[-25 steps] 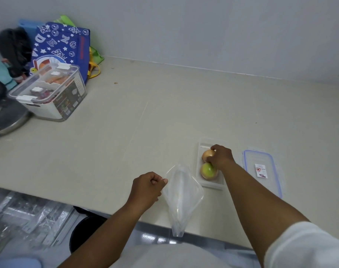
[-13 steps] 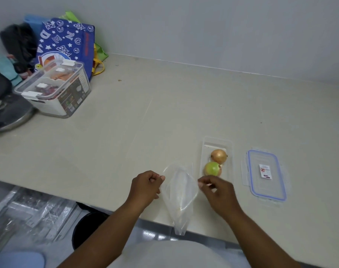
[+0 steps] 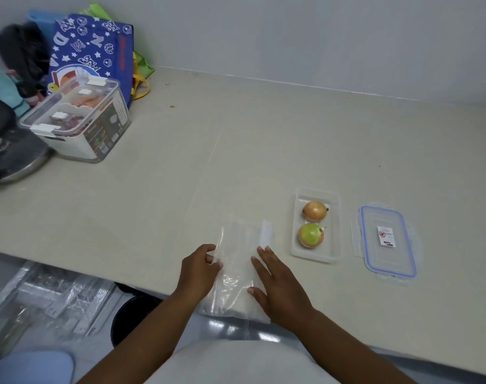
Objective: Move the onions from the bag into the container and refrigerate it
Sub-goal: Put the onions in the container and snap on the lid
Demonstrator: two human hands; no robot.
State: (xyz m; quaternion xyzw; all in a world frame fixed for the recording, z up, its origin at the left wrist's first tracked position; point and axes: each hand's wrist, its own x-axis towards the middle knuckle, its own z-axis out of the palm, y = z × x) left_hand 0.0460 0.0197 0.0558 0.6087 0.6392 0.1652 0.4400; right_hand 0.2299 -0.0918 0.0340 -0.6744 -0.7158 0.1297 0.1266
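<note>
A clear plastic bag lies flat on the counter near its front edge, and it looks empty. My left hand pinches the bag's left edge. My right hand rests flat on the bag's right side, fingers spread. Just to the right stands a clear rectangular container without its lid. In it are a brown onion at the far end and a greenish onion at the near end. The blue-rimmed lid lies flat on the counter to the right of the container.
A lidded storage box with food stands at the back left, in front of a blue patterned bag. A metal pan lid lies at the far left. The counter's front edge runs just under my wrists.
My right hand left the onions in the container and came back to the bag. The bag, held up and hanging before, now lies flat on the counter under both hands.
</note>
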